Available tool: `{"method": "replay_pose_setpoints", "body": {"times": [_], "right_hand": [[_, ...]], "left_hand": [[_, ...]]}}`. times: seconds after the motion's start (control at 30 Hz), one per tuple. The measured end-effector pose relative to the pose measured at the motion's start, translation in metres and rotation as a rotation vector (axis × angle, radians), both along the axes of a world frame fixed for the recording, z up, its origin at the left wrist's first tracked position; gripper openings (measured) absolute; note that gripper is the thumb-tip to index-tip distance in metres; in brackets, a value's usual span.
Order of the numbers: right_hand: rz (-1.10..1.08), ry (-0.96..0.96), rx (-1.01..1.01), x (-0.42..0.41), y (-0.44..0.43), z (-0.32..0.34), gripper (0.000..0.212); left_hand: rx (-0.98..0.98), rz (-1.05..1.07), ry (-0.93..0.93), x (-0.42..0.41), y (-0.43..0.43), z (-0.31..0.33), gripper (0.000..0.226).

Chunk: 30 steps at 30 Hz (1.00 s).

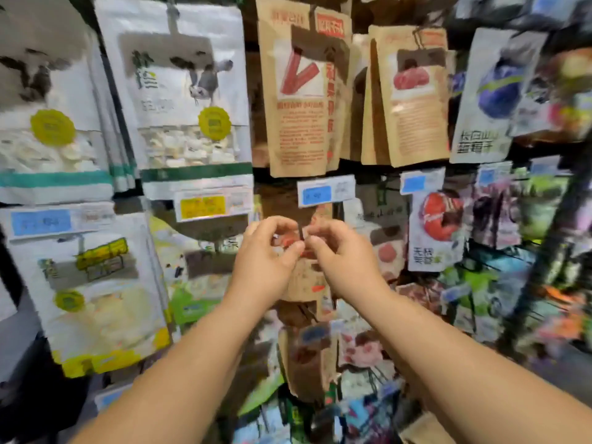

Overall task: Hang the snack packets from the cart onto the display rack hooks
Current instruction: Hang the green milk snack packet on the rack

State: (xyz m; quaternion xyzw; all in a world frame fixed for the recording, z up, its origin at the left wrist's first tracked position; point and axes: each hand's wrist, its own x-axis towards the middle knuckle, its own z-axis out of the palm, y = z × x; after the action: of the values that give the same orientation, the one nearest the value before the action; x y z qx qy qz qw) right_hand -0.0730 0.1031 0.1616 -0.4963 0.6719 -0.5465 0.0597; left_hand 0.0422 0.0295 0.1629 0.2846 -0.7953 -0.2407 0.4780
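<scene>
— Where's the packet I'm hanging?

— Up at the rack, between your hands. Your left hand and right hand both have their fingers curled in, pinching the top edge of the brown packet. It sits right at the thin dark hook under the blue price tag.

— Is it on the hook yet?

— It's too blurred to tell whether the hole has caught. I'd judge you're mid-threading. Keep the top edge taut between both pinches, line the hole up with the hook's tip and push straight back. Let go only once the hook carries the weight.

— What's around me?

— A crowded display. Brown pouches hang just above, white cow bags are to your left, and there's a blue-fruit pouch at the upper right. Another brown bag hangs directly below yours, so lower yours gently or it may knock that one. At the bottom lies a jumble of bright packets; what holds them I can't tell.
</scene>
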Motion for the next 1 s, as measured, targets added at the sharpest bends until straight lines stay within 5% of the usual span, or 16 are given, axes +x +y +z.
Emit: {"method": "replay_pose_setpoints", "body": {"times": [0.37, 0.53, 0.67, 0.77, 1.0], "right_hand": [[-0.495, -0.135, 0.633, -0.143, 0.216, -0.195, 0.006], [-0.605, -0.217, 0.814, -0.157, 0.304, -0.239, 0.011], [-0.685, -0.307, 0.923, -0.151, 0.367, -0.267, 0.023], [-0.702, -0.338, 0.962, -0.143, 0.404, -0.282, 0.01], [-0.656, -0.191, 1.014, -0.128, 0.43, -0.288, 0.029]], "left_hand": [[0.512, -0.68, -0.429, -0.172, 0.176, -0.21, 0.017], [0.527, -0.854, -0.69, -0.195, 0.238, -0.261, 0.005], [0.475, -0.919, -0.947, -0.198, 0.267, -0.29, 0.024], [0.51, -0.94, -1.096, -0.202, 0.282, -0.304, 0.028], [0.461, -0.931, -1.266, -0.216, 0.295, -0.323, 0.042]]}}
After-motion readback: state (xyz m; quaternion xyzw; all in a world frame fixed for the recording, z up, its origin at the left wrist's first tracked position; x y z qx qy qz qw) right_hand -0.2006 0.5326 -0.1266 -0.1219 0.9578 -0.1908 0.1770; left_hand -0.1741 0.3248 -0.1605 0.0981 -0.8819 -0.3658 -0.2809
